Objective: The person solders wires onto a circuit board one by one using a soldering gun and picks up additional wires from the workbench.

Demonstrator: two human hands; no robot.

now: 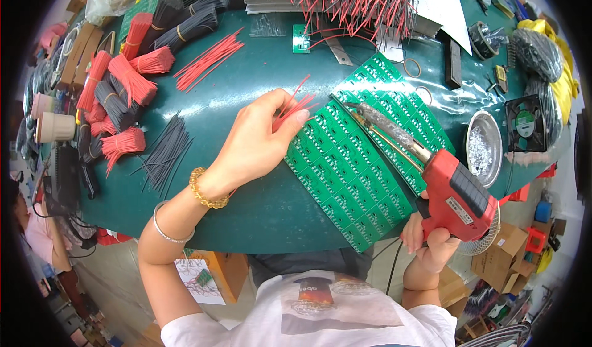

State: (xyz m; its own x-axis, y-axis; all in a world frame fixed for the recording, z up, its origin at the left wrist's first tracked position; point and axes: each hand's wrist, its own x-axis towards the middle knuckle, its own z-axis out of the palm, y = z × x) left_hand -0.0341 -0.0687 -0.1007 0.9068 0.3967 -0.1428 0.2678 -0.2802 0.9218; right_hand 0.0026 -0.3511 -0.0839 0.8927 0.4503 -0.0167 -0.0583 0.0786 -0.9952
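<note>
My left hand (256, 134) is closed round a small bunch of thin red wires (302, 103), their ends poking out past the thumb and fingers. It hovers at the far left corner of a green circuit board panel (348, 177) divided into many small boards. A second green panel (385, 78) lies beside it on the right, partly under the tool. My right hand (435, 242) grips a red and black soldering gun (459, 193). The gun's metal barrel slants over the panels, its tip near their far left edge. Whether the tip touches a board, I cannot tell.
Loose red wires (208, 60) and black wires (168, 152) lie on the green table, left of which are tied wire bundles (132, 82). A metal bowl (484, 149) of whitish bits and a small fan (525, 125) stand right. Wired boards pile up (351, 1) at the back.
</note>
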